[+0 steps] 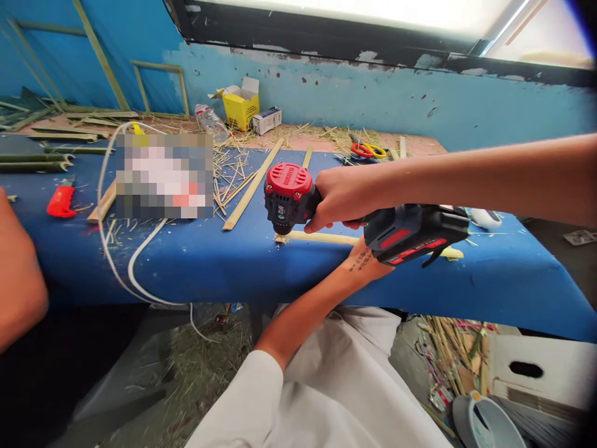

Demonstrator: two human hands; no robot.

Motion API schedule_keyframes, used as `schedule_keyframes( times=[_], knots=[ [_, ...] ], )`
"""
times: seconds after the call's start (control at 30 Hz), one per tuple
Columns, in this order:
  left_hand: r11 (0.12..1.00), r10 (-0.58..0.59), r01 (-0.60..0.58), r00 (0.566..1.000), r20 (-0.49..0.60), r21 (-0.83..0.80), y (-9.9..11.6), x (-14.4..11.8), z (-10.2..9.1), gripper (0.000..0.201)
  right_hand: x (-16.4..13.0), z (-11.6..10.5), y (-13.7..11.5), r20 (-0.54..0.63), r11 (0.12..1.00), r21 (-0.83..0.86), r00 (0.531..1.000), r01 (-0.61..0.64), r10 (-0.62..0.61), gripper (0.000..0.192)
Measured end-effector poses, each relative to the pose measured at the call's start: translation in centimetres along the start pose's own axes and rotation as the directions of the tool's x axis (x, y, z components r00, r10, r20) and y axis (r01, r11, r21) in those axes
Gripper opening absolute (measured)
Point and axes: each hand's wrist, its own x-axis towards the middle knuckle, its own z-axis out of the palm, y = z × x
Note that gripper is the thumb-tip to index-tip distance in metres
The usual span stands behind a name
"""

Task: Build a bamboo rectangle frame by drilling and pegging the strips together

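My right hand (338, 198) is closed round the handle of a black and red cordless drill (288, 180). The drill's chuck points down at the left end of a pale bamboo strip (321, 238), where small shavings lie on the blue tabletop. My left hand (367, 258) is on the same strip, holding it against the table near the front edge. The drill's battery hides most of that hand's fingers. The strip's other end shows to the right of the battery. Whether the bit is inside the bamboo cannot be seen.
Another person's arm (18, 280) is at the far left. A white cable (105, 205) loops over the table edge near a red-handled tool (61, 200). Behind lie a longer bamboo strip (254, 186), scissors (368, 150), a yellow box (241, 107) and a plastic bottle (211, 121).
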Motion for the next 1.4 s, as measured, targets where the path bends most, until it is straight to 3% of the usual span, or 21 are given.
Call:
schedule_keyframes(
  times=[0.4, 0.6, 0.8, 1.1, 1.23, 1.4],
  knots=[
    [0.996, 0.044, -0.049, 0.997, -0.064, -0.078, -0.3, -0.2, 0.3, 0.053, -0.2, -0.2, 0.1, -0.009, 1.0, -0.02, 1.0, 0.014, -0.015, 0.041],
    [0.997, 0.037, -0.035, 0.999, -0.035, 0.069, 0.1, -0.6, 0.0, 0.047, -0.3, -0.3, 0.1, -0.012, 1.0, -0.009, 1.0, -0.016, 0.015, 0.04],
    [0.997, 0.015, -0.019, 0.998, 0.057, 0.071, 0.3, -1.1, -0.4, 0.039, -0.3, -0.4, 0.4, -0.026, 0.999, 0.052, 1.0, 0.006, -0.005, 0.04],
    [0.992, 0.111, -0.108, 0.993, 0.044, -0.059, -0.4, -0.6, 1.4, 0.03, -1.4, -1.2, 1.2, -0.136, 0.995, 0.08, 0.989, 0.062, -0.051, 0.045],
    [0.992, 0.128, -0.128, 0.992, 0.009, -0.016, -0.2, -0.9, 1.6, 0.039, -1.4, -2.1, 3.5, -0.328, 0.978, -0.116, 0.922, 0.174, -0.203, 0.049],
    [0.991, 0.131, -0.131, 0.991, 0.002, 0.015, 0.0, -1.1, 1.5, 0.036, 0.2, -2.5, 7.6, -0.613, 0.947, -0.311, 0.746, 0.076, -0.261, 0.059]
  ],
)
